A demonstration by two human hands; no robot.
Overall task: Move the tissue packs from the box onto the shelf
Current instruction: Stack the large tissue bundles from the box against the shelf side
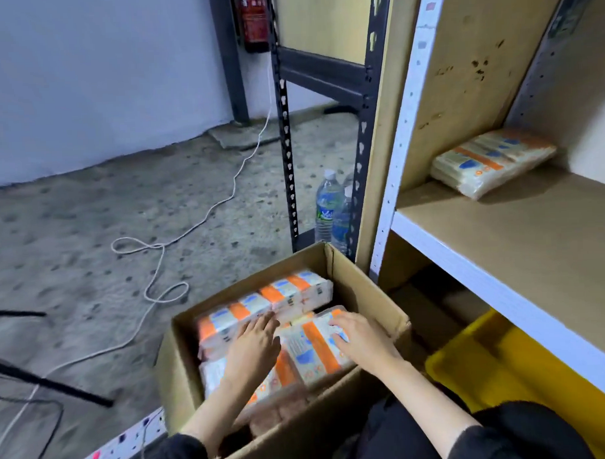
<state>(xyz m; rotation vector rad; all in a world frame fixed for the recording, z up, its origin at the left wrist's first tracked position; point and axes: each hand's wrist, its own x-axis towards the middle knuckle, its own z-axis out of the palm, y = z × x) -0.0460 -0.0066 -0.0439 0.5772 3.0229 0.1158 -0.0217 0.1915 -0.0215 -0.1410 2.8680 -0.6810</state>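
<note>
An open cardboard box (361, 289) stands on the floor and holds several orange-and-white tissue packs. The nearest pack (312, 352) lies tilted on top of the others. My left hand (253, 344) rests on its left side with straight fingers. My right hand (359, 337) lies over its right end, fingers spread and slightly bent over the edge. Another pack (279, 298) lies at the box's far side. One tissue pack (491, 162) lies at the back of the wooden shelf (520, 228) on the right.
A yellow bin (504, 366) sits under the shelf. Water bottles (327, 204) stand by a dark metal rack (288, 144). A white cable (177, 233) loops across the concrete floor, and a power strip (130, 441) lies at the lower left.
</note>
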